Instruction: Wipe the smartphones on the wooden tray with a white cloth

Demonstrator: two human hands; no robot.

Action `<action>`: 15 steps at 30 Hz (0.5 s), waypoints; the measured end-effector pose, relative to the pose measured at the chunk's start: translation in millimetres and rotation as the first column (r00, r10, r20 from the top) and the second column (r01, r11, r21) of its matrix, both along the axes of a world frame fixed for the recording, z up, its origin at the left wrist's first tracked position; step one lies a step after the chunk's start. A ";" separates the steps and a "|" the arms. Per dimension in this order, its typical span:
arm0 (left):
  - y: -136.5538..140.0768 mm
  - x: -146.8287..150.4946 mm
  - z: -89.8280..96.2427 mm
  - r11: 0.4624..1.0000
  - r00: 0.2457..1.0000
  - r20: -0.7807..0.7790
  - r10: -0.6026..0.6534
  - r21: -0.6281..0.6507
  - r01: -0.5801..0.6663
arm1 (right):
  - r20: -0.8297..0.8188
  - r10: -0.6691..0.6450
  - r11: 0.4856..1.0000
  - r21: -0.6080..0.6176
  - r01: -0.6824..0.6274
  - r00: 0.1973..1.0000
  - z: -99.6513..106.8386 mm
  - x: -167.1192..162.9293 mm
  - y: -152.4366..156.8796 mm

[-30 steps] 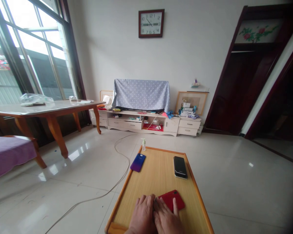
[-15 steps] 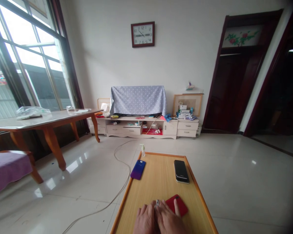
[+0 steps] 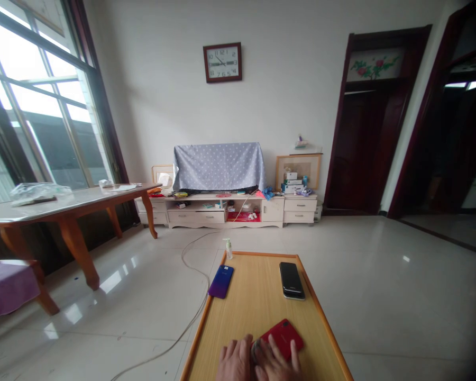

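A red smartphone (image 3: pixel 282 334) lies back up and at a slant on the wooden table, its lower left part covered by my hands. My left hand (image 3: pixel 234 361) is at that covered end, with fingers bent and close together, gripping the phone's edge. Over the phone's lower part lies my right hand (image 3: pixel 275 364), its fingers somewhat apart. Under its index side shows a small greyish wad, like a cloth or wipe (image 3: pixel 256 346), pressed on the phone. Much of the wad is hidden.
On the same table (image 3: pixel 254 296) lie a blue-purple phone (image 3: pixel 221 281) at the left edge and stacked dark phones (image 3: pixel 292 280) at the right. A small pump bottle (image 3: pixel 229 250) stands at the far left corner. A cable (image 3: pixel 182 323) runs along the floor.
My right hand has slid down and towards me across the red phone, uncovering more of its back. My left hand stays close by. The whole view has turned slightly right.
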State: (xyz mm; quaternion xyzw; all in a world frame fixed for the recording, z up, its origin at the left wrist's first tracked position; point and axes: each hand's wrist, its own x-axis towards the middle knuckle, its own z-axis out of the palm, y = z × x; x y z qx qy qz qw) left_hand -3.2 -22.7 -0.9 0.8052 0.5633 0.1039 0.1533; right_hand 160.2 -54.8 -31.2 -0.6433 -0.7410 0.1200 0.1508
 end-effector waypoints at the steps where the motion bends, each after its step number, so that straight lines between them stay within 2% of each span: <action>1: -1.7 1.3 4.9 1.000 1.000 0.003 0.005 -0.001 -0.005 | 0.014 -0.042 0.999 -0.004 0.042 0.999 7.1 7.7 -1.3; 4: -6.6 5.0 20.4 1.000 1.000 0.018 0.000 -0.015 0.000 | 0.089 -0.212 0.977 -0.003 0.213 0.973 31.6 33.0 -3.3; 6: -9.1 5.7 29.1 0.999 1.000 0.025 -0.006 -0.039 0.007 | 0.130 -0.263 0.963 -0.016 0.268 0.956 41.3 42.9 -4.0; 10: -12.9 3.3 36.8 0.999 0.997 0.062 -0.034 -0.032 0.036 | 0.138 -0.282 0.958 -0.009 0.286 0.949 36.4 45.2 -3.2; 15: -17.2 4.9 31.7 0.998 0.996 0.069 -0.061 0.035 0.058 | 0.096 -0.315 0.948 -0.006 0.317 0.944 29.9 37.6 -1.9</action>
